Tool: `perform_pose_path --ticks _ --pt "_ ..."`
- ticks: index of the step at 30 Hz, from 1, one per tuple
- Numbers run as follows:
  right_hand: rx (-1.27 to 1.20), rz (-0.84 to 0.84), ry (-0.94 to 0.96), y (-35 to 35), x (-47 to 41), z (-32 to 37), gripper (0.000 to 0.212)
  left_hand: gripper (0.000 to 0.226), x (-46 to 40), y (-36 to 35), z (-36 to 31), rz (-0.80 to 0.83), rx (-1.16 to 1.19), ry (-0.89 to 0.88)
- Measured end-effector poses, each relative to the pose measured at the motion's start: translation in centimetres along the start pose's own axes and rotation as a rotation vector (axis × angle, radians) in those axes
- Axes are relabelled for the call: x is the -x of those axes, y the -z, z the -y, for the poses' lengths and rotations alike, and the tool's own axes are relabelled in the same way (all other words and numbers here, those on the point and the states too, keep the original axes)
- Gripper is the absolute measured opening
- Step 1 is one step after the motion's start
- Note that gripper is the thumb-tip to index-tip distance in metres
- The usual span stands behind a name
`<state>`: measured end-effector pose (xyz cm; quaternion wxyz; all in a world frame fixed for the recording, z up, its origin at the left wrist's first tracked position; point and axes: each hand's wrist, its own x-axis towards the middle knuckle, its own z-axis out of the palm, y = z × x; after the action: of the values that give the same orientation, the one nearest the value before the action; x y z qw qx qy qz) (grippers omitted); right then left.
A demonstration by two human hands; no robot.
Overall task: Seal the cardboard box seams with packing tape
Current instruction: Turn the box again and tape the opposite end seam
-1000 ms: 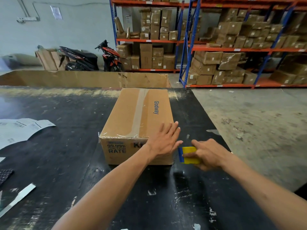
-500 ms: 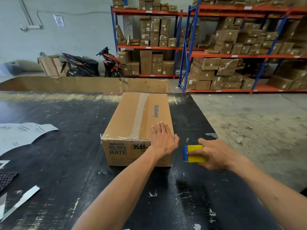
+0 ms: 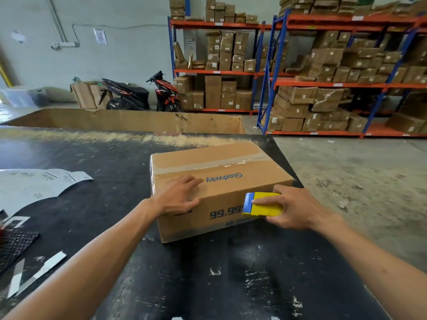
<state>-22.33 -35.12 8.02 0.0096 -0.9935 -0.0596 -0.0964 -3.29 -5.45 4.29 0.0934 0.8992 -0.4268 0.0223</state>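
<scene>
The cardboard box [image 3: 219, 188] on the black table [image 3: 208, 285] has been turned sideways. It is pressed by the spread left hand [image 3: 178, 197]. A yellow tape tool [image 3: 263, 204] is pinched by the right hand [image 3: 293, 207], so another seam can be reached.

Brown box [image 3: 231, 188], blue lettering; yellow-blue dispenser [image 3: 263, 204].

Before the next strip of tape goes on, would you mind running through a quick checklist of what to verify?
1. Cardboard box sits flat on the black table: ok.
2. Left hand steadies the box top: ok.
3. Right hand grips the yellow and blue tape dispenser: ok.
4. Dispenser against the box's near side: ok.
5. Top seam tape laid down: ok, with wrinkles at its left end.
6. Free tape end ready: cannot tell.
</scene>
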Motion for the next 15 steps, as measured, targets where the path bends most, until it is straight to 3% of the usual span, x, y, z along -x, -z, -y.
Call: perform_pose_path --ticks 5,11,15 --pt "-0.177 0.086 0.0 -1.2 -0.2 0.9 0.052 0.09 -2.3 -2.6 -1.8 0.13 -0.121 0.068" --pt "-0.633 0.279 -0.199 -3.9 -1.3 3.5 0.049 0.077 -2.4 -1.9 1.0 0.166 -0.142 0.025" --pt "-0.896 0.43 -0.289 -7.5 -1.8 5.6 0.057 0.082 -2.5 -1.3 1.6 0.184 -0.172 -0.007"
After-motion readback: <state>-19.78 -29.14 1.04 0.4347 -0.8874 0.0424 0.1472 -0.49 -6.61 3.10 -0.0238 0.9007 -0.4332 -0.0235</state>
